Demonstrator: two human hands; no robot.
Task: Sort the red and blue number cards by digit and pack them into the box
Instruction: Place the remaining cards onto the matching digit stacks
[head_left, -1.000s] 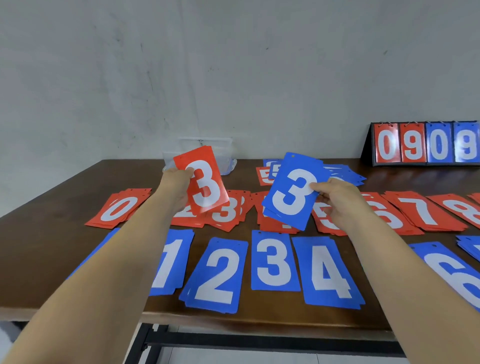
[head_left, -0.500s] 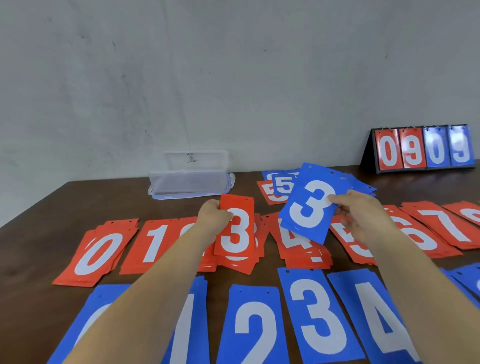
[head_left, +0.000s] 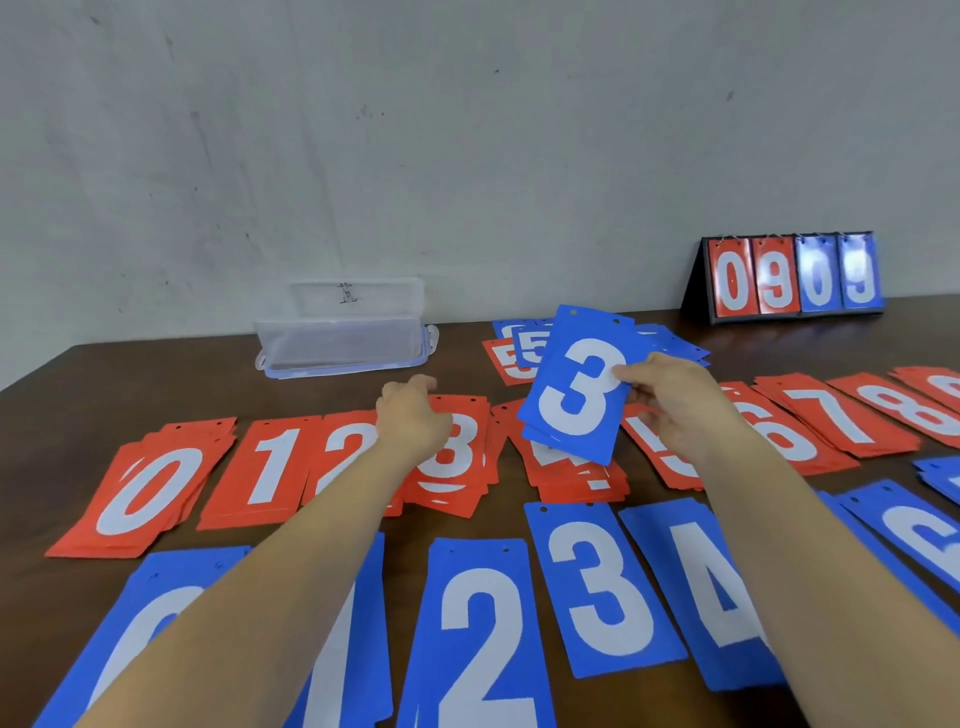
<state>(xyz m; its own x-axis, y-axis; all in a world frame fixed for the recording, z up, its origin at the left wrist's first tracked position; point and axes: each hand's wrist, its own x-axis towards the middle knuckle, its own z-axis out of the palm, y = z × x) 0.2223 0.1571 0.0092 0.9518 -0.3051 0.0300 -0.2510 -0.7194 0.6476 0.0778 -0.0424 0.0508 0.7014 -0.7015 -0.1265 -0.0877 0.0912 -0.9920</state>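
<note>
**A:** What is the right hand doing?

**B:** The right hand (head_left: 670, 400) is pinching a few blue 3 cards (head_left: 571, 400). Its thumb is lying across the white digit and its fingers are going behind. The cards are hanging tilted above the table (head_left: 156, 384).

**A:** What is lying around that grip?

**B:** The red 4 pile (head_left: 571, 470) is lying just under the held cards. On the near side of the grip, the blue 3 pile (head_left: 602, 582) is lying flat.

**A:** And the left hand?

**B:** The left hand (head_left: 413, 415) is lying on the red 3 pile (head_left: 460, 452), covering the left part of the digit. Its fingers are bending down at the pile's far edge. I cannot tell whether they are gripping the top card or only resting on it.

**A:** Where is the box?

**B:** The clear plastic box (head_left: 343, 345) is sitting beyond the left hand, well apart from it, with its lid standing up behind. Far off past the right hand, a flip scoreboard (head_left: 789, 278) is showing 0 9 0 9.
</note>
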